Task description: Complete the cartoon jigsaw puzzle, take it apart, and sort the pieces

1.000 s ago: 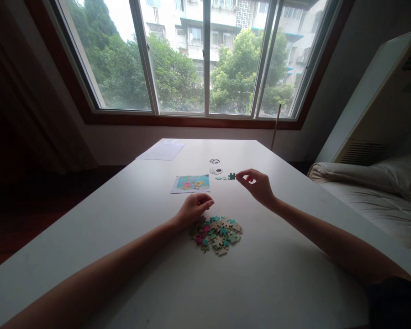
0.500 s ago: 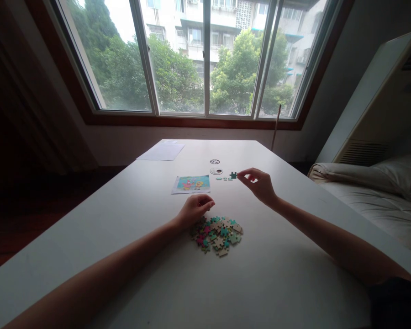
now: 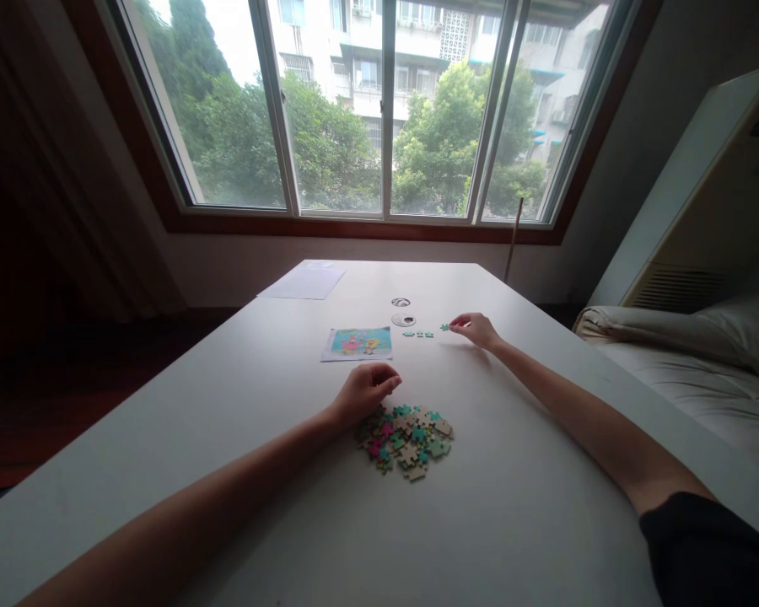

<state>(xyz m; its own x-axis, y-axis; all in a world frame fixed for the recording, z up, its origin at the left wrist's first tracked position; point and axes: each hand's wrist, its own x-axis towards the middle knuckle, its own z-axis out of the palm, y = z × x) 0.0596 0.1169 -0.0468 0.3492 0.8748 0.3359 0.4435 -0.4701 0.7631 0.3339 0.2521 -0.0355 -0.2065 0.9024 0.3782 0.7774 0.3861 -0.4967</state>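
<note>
Between the fingertips of my right hand [image 3: 475, 329] is a small green jigsaw piece [image 3: 444, 327], low over or touching the table; which of the two I cannot tell. Just left of it, three green pieces [image 3: 420, 335] lie in a short row. My left hand [image 3: 368, 390] rests with curled fingers at the far left edge of a pile of jigsaw pieces [image 3: 408, 440], which are green, pink, yellow and bare brown. Whether its fingers hold anything is hidden. Beyond that hand lies a colourful picture sheet [image 3: 360, 342].
Two round black-and-white discs [image 3: 403, 320] lie beyond the row of pieces. White papers [image 3: 309, 282] are at the far left corner of the white table [image 3: 228, 405]. A pale padded sofa [image 3: 683, 362] stands to the right, and a window is behind the table.
My right hand has moved forward and down with the green piece, which now lies flatter, right of the row. My left hand stays by the pile. The view has shifted slightly.
</note>
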